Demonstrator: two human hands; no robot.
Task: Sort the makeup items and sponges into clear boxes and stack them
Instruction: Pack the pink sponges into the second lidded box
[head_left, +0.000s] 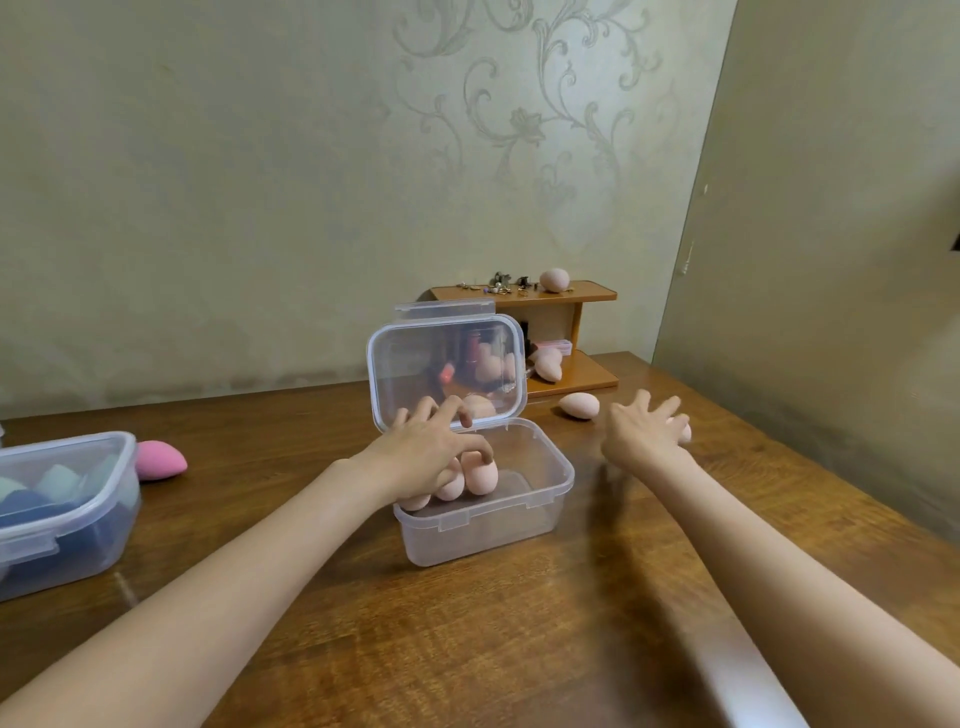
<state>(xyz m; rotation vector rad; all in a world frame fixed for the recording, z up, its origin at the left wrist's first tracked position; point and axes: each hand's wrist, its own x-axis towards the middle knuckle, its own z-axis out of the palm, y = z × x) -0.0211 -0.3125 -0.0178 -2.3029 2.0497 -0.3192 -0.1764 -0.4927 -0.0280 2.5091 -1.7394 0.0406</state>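
Tabletop (519, 649): brown wood with a visible grain, glossy, set into the corner of the room.
Walls (208, 182): pale beige paper, a scrolling floral pattern being printed on the back wall; a plain wall is met at the right.
Shelf unit (566, 332): small, orange-brown wood, two tiers, placed at the far edge of the tabletop against the wall. Small metal trinkets and one peach sponge (555, 279) are carried on the top tier; more peach sponges and some makeup items are kept on the lower tier, partly hidden.
Open clear box (540, 499): placed at the centre of the tabletop, its hinged lid (447, 364) raised upright behind it. Several peach sponges (480, 475) are stood inside at the left end.
Left hand (431, 452): reached over the rim into the open clear box, fingers curled downward, fingertips laid on the tops of the sponges inside; a firm grip cannot be confirmed.
Right hand (641, 431): held out flat to the right of the box, fingers spread and straight, over a peach sponge on the tabletop (685, 431) that is largely hidden beneath the fingers; contact cannot be told.
Loose peach sponge (579, 405): laid on the tabletop between the shelf unit and the right hand.
Closed clear box (62, 514): at the left edge, lidded, filled with blue and green sponges.
Pink sponge (158, 460): laid just beside the closed clear box, on its right.
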